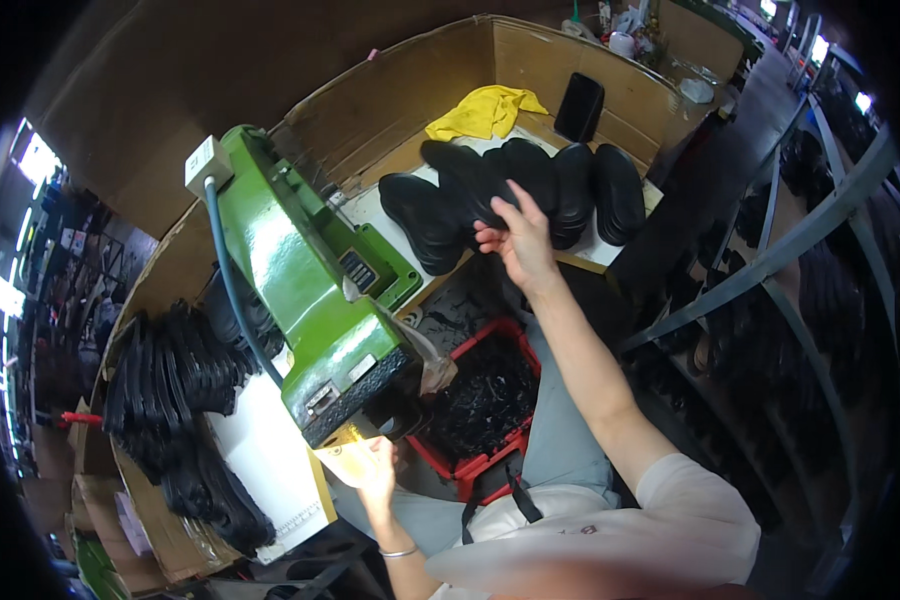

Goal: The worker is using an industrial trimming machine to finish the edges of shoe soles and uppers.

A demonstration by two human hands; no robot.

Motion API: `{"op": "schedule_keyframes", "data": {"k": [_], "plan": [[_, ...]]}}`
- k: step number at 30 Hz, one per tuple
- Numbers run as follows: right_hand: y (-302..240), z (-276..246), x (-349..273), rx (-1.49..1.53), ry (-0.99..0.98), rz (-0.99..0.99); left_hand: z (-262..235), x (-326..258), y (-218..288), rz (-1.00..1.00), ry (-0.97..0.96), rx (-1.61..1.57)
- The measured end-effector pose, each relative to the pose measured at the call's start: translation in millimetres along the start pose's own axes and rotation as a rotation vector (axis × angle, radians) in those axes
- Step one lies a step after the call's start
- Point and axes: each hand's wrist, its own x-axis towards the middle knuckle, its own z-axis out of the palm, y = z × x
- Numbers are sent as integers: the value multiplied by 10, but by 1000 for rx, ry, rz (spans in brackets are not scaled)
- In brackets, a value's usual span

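My right hand [518, 238] reaches over a row of black shoe soles. Its thumb and fingers are apart, with the fingertips showing in front of a slanting black sole [462, 178]; I see no firm hold on it. Beside that one lie another sole [418, 220] on the left and more stacked soles [573, 190] on the right. My left hand [376, 478] is under the head of a green machine [315, 300], at a brightly lit pale plate [345, 462]. Its fingers are bent together, and glare hides what they hold, if anything.
A red crate [448, 462] with black scraps stands below, between my legs. Many black soles [175, 400] are piled left of the machine. Cardboard walls [400, 85] enclose the bench, with a yellow cloth [485, 112] at the back. Metal racks [770, 262] stand on the right.
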Motion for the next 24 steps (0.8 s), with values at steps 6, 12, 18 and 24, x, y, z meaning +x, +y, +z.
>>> {"op": "schedule_keyframes", "data": {"k": [6,12,18,24], "plan": [[483,270,165,-151,42,206,-308,439,755,359,300,96],[506,374,-158,-252,-19,103,-737,1688,1122,671,733,347],[525,112,-697,-84,20,176,-1076,2453,921,262,1003,557],[745,-519,-1486,-412,-168,434,-1020,630,1053,814,850,317]]}}
